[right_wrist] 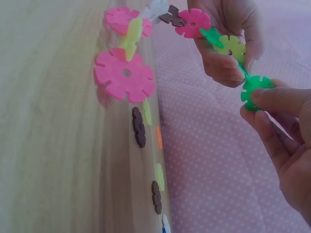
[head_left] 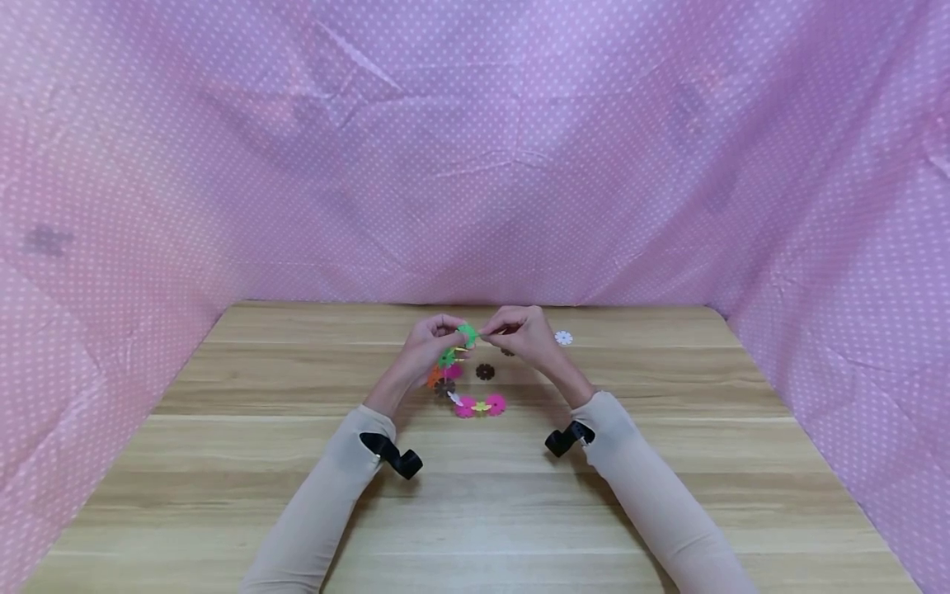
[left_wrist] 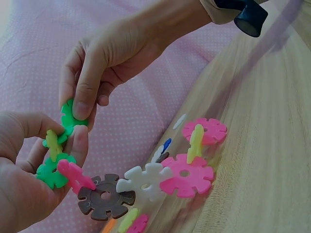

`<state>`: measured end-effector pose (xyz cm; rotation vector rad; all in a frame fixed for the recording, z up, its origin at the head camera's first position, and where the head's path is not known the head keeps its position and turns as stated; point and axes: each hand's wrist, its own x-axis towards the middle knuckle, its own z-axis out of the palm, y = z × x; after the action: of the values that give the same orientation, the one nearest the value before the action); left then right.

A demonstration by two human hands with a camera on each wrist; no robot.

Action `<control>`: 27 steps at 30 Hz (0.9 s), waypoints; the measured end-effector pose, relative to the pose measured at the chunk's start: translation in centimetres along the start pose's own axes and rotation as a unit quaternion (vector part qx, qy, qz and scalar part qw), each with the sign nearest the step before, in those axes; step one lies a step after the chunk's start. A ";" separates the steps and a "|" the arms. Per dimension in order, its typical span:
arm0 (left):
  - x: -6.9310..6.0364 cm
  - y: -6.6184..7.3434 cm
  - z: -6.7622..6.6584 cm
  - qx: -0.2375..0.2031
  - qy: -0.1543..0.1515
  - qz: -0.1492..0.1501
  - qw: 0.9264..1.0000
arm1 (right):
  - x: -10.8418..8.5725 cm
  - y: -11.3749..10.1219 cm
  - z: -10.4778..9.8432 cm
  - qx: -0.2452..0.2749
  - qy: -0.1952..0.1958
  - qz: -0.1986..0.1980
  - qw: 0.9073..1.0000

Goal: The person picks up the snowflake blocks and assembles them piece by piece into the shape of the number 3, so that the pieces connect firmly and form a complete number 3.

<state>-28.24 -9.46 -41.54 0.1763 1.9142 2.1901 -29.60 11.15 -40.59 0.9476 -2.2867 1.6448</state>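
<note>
A chain of slotted, flower-shaped plastic discs hangs from my left hand (head_left: 426,346), its lower end on the table. From that end the pieces run pink (right_wrist: 125,75), yellow (right_wrist: 130,39), pink (left_wrist: 187,175), white (left_wrist: 146,182), brown (left_wrist: 107,196), pink, green, yellow (right_wrist: 230,47) and green. My left hand grips the chain near its upper end. Between thumb and fingers my right hand (head_left: 527,334) pinches a green disc (right_wrist: 256,91), which touches the chain's last green piece. Fingers hide part of that contact, so whether the slots interlock is unclear.
Loose discs lie on the wooden table (head_left: 475,520) around the hands: a brown one (head_left: 485,372), a white one (head_left: 564,338) to the right, an orange one (right_wrist: 159,137) and a blue one (left_wrist: 166,144). A pink dotted cloth (head_left: 482,165) rises behind the table.
</note>
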 end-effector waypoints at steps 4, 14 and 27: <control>-0.1 -0.1 0.1 -0.005 0.008 -0.003 1.000 | -0.1 0.1 0.2 0.007 0.005 0.015 1.000; -0.1 0.0 -0.1 0.026 0.006 -0.023 0.999 | -0.1 0.4 0.6 0.011 0.006 0.029 1.000; 0.1 0.0 -1.6 0.063 -0.041 -0.042 0.996 | 0.8 0.3 -1.4 -0.051 -0.132 0.115 0.983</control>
<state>-28.69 -10.98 -41.76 0.1994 1.9778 1.9784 -30.68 12.16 -39.87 0.9596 -2.7208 1.5429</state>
